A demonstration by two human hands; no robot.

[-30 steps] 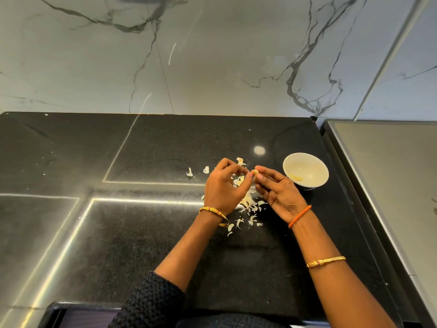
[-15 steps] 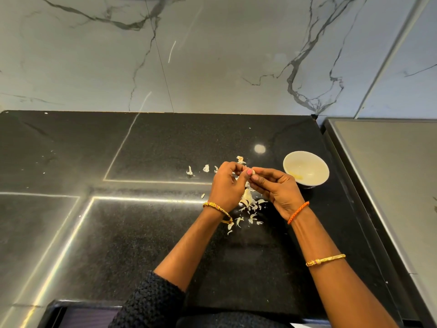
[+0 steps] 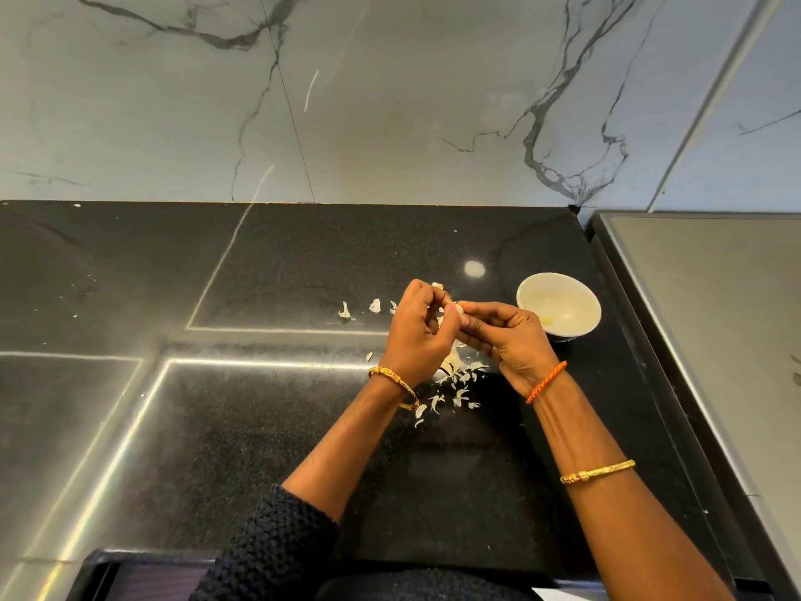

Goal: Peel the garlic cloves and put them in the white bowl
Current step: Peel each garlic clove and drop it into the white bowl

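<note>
Both hands meet over the black counter [image 3: 260, 427], pinching one small pale garlic clove [image 3: 460, 309] between their fingertips. My left hand [image 3: 418, 336] curls round it from the left, thumb tip on the clove. My right hand [image 3: 505, 338] holds it from the right. Most of the clove is hidden by fingers. The white bowl [image 3: 583, 314] stands just right of my right hand, with a small yellowish peeled piece [image 3: 549, 320] inside. A pile of white garlic skins [image 3: 455, 379] lies under and below the hands.
A few loose skin scraps [image 3: 345, 311] lie left of the hands. A marble wall [image 3: 390, 101] rises behind the counter. A grey raised surface [image 3: 715, 340] with a dark edge borders the counter on the right, close to the bowl.
The hands have closed tighter together round the clove and shifted slightly. The bowl and skins lie where they were.
</note>
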